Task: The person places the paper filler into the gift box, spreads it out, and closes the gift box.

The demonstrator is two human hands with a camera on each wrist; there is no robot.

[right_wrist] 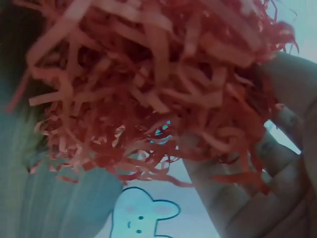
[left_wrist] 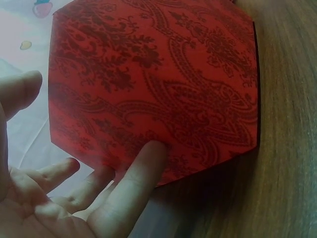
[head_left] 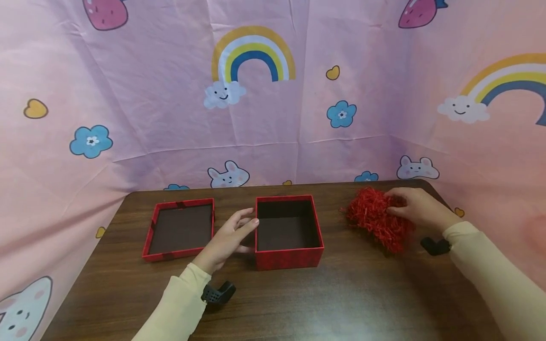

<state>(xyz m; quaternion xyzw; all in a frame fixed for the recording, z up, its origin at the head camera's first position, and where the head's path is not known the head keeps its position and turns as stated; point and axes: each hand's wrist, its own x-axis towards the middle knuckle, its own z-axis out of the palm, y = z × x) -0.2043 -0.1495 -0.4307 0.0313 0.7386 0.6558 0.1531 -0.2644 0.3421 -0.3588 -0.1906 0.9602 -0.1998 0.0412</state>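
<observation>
An uncovered red box [head_left: 289,258] with a dark inside stands on the table, its sides printed with a darker paisley pattern in the left wrist view. At its left side is my left hand [head_left: 228,239], fingers fairly straight; one fingertip rests against the patterned wall [left_wrist: 163,89]. Over on the right, my right hand [head_left: 411,206] grips a fluffy bundle of red shredded paper [head_left: 375,218]. In the right wrist view the crinkled strips [right_wrist: 148,89] hide part of the fingers, which curl round the bundle's side.
A shallow red lid [head_left: 181,253] lies to the left of the box, dark inside facing up. The brown wooden table [head_left: 290,308] meets a pink patterned cloth backdrop [head_left: 264,123] behind and at both sides. A black wrist device [head_left: 219,292] sits beneath the left wrist.
</observation>
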